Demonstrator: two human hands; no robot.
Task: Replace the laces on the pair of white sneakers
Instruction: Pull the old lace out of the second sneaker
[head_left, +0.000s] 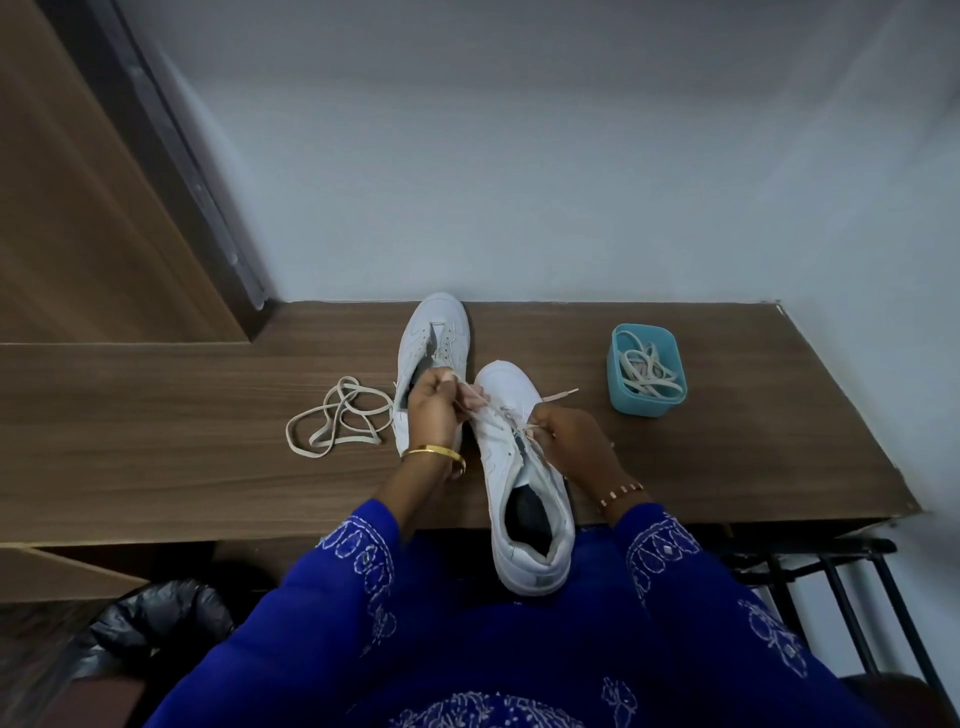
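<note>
Head view: both hands (434, 402) (574, 434) pinch lace (558, 396) ends.

**A plain indoor room, likely in a home**

A wood-grain laminate desk (675, 457) fills the middle of the frame, set against a bare pale wall (519, 156). A brown wooden door (78, 208) stands at upper left. A black bin bag (156, 623) sits at lower left, and a black metal rack (841, 587) at lower right.
</note>
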